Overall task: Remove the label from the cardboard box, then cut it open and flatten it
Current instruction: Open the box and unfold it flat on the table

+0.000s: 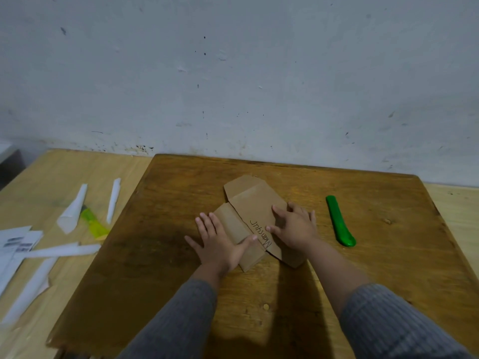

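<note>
A brown cardboard box [248,206] lies opened out and flat on a dark wooden board [375,257], with handwriting on its middle panel. My left hand [217,242] rests flat on its left flap, fingers straight and spread, thumb across the panel. My right hand [295,226] presses flat on the box's right side, fingers straight. A green utility knife [340,221] lies on the board to the right of my right hand, apart from it.
On the lighter table [39,182] to the left lie several white paper strips [72,208], printed label pieces [15,242] and a yellow-green cutter [94,224]. A grey wall [233,73] stands right behind the board's far edge.
</note>
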`<state>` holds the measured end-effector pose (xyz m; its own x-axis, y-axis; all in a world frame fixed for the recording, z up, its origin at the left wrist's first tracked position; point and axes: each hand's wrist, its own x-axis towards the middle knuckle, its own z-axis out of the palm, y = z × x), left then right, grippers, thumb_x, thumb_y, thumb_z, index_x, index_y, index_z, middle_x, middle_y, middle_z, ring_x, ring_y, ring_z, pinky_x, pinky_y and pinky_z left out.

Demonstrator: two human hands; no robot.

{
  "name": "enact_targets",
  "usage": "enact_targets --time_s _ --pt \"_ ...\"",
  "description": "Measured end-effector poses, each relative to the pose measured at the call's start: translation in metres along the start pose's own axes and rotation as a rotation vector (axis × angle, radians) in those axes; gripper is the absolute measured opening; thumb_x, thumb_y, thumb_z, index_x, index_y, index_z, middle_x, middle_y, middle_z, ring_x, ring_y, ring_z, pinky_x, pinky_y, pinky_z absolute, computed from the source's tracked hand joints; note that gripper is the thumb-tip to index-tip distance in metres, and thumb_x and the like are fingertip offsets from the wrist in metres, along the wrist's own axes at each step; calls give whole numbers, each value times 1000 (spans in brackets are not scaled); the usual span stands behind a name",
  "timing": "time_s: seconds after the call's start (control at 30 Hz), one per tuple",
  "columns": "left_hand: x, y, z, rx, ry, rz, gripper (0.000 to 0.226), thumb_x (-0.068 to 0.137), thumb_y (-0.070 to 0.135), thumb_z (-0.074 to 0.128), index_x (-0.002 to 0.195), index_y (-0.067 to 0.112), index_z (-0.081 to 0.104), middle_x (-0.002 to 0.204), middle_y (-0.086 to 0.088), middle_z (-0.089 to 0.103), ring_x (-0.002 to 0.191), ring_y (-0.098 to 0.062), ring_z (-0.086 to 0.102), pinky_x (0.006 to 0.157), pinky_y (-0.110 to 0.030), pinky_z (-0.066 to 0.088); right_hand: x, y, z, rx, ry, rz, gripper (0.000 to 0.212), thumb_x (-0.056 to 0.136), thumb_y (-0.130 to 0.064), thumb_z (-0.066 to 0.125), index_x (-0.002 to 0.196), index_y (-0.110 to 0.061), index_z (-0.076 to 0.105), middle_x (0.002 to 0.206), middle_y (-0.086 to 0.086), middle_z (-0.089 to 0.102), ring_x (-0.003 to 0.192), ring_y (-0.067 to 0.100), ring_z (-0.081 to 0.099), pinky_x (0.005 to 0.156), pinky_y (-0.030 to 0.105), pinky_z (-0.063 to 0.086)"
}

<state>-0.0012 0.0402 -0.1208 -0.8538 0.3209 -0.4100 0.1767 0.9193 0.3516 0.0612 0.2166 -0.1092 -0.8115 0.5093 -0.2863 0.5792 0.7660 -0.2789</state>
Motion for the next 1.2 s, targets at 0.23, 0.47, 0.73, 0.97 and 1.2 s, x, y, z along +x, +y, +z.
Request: enact_targets --time_s 0.23,0.47,0.73,0.97,1.2 --pt "8 4 -2 -89 -25 9 130 66 80 59 147 28 -28 156 -14 -30 140 -31 -34 104 -67 -19 6 -8 -7 266 -43 111 95 66 -45 80 144 -43 25 142 10 26 129 33 34 106 47 39" --pt "0 -13 -14 -207 25 29 140 60 74 70 148 21 -26 161 -6 -15 145 -23 -24 103 -63 -25 -18 -12 11 613 -1 179 105 60 -20 85 138 -56 24 146 9 32 109 35 57 70 42 60" --pt "-25 32 -22 -523 -4 220 130 65 44 84 152 34 -12 156 -1 29 144 -28 22 117 -59 4 -66 20 -19 811 281 234 101 64 -11 83 139 -53 28 149 4 31 129 35 41 72 47 60" --pt "-79 135 -2 -552 26 351 133 61 27 90 153 35 -5 149 -4 39 137 -27 37 101 -46 41 -129 87 -60 606 567 403 102 66 -35 83 136 -63 14 119 7 43 117 28 45 97 50 47" --pt "-177 251 64 -388 1 576 128 65 31 88 153 38 -5 147 -3 41 132 -25 43 94 -42 44 -222 215 -80 610 729 631 99 70 -43 78 139 -59 10 107 3 41 104 27 53 91 46 51"
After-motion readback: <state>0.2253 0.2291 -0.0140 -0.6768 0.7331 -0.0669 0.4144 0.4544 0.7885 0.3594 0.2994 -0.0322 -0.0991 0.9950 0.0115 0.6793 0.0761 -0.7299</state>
